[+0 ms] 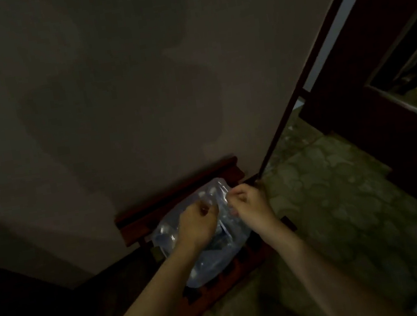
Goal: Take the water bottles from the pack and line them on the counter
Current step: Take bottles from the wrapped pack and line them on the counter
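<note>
Clear plastic wrap covers the pack (201, 242) of water bottles, which lies on a reddish wooden chair (181, 202) against a grey wall (135, 74). Both hands are at the top end of the pack. The left hand (195, 222) has its fingers curled and pinches the wrap near the top. The right hand (249, 200) is also curled, and its fingertips pinch the wrap just beside the left hand. The two hands are close together but do not touch each other. The picture is dark and blurred, so I cannot count the bottles inside. Right of the chair is a green patterned floor (344, 205), and a dark door frame (309, 61) rises beside the wall.
</note>
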`<state>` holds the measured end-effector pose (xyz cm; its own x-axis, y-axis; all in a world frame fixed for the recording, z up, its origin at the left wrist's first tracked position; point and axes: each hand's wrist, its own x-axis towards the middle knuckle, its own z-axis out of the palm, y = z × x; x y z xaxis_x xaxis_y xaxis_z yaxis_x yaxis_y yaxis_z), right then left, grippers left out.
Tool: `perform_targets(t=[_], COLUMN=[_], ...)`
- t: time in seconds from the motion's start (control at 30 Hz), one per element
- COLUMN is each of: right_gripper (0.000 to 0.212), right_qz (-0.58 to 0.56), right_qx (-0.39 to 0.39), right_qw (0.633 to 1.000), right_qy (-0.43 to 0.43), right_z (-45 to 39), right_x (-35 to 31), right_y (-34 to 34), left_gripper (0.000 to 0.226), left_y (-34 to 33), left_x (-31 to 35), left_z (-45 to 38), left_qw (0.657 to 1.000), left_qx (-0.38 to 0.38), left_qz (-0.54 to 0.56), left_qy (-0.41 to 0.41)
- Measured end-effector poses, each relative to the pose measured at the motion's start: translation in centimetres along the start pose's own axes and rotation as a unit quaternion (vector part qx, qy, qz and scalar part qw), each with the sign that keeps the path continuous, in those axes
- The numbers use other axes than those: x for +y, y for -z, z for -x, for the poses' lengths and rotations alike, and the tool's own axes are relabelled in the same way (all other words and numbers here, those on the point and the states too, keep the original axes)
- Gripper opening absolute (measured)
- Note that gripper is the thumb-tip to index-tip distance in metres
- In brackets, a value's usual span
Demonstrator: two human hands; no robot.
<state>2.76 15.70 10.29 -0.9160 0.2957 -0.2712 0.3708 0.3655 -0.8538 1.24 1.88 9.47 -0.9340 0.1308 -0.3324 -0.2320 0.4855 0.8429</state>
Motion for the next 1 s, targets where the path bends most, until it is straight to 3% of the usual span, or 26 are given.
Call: perform_targets(t=[0.17, 0.3, 0.47, 0.63, 1.0], right_gripper=[0.006, 0.024, 0.015, 0.024, 0.024], right_qz=[0.056, 0.12, 0.214, 0.308, 0.375], right_qx=[-0.075, -0.128, -0.218, -0.307, -0.383], right_qw=[0.994, 0.98, 0.944, 0.894, 0.844], right_qy=[-0.061, -0.091, -0.123, -0.112, -0.01], right_z=[-3.6, -5.8, -8.9, -11.1, -16.4], right_x=[2.9, 5.8, 11.0, 16.3, 22.2], right_y=[-2.7, -5.0, -7.6, -8.9, -12.5], left_gripper=[0.027, 0.027, 0.029, 0.027, 0.032], left_y=[-1.4, -2.0, -3.6, -6.1, -11.5], left_x=[-3.8, -7.0, -11.1, -13.6, -15.8], left_z=[-3.7, -5.3, -6.1, -6.2, -9.0], left_qw=[0.996, 0.989, 0.979, 0.973, 0.958], left_qx=[-0.047, -0.067, -0.073, -0.04, 0.022], left_qz=[0.023, 0.018, 0.004, 0.004, 0.037], left_qy=[0.071, 0.129, 0.192, 0.228, 0.282])
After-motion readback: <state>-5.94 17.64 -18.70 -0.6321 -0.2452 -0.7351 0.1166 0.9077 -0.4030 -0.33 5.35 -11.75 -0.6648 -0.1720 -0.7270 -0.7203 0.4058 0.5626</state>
